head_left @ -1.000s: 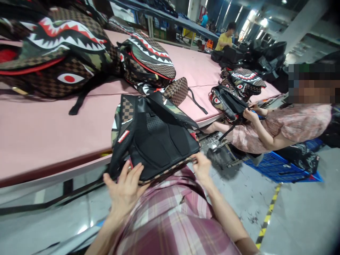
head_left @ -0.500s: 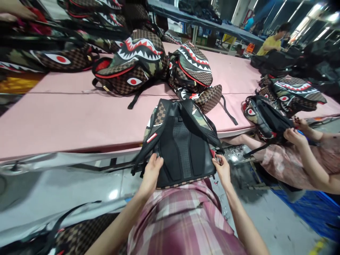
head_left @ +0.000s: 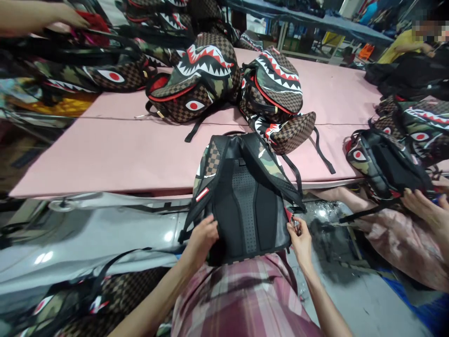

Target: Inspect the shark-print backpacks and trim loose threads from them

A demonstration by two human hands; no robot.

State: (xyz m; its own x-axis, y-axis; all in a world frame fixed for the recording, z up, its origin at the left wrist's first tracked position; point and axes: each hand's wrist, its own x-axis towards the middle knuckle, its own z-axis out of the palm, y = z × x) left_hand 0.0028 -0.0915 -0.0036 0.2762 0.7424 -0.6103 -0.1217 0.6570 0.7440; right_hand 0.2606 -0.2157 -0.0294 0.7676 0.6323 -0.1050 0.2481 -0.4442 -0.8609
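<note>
A black-backed backpack (head_left: 245, 210) rests on my lap and leans against the table edge, its padded back panel and shoulder straps facing me. Camouflage and brown check show along its sides. My left hand (head_left: 203, 236) is over its lower left edge, slightly blurred, the fingers loosely bent and not visibly gripping. At the lower right edge, beside a red tab (head_left: 289, 215), my right hand (head_left: 300, 236) pinches the side of the backpack. A small dark, shiny item (head_left: 297, 226) shows among those fingers; its kind is unclear.
Shark-mouth backpacks (head_left: 206, 70) lie on the pink table (head_left: 115, 154), with another backpack (head_left: 270, 89) beside them. More bags (head_left: 129, 285) lie low at my left. On the right a co-worker's hand (head_left: 423, 206) is at a dark backpack (head_left: 393, 159). Another person's arm (head_left: 38, 16) reaches in at upper left.
The view has swung left, so the table and bags appear further right. My left hand has loosened from the backpack's edge, its fingers now over the panel. My right hand stays at the right edge.
</note>
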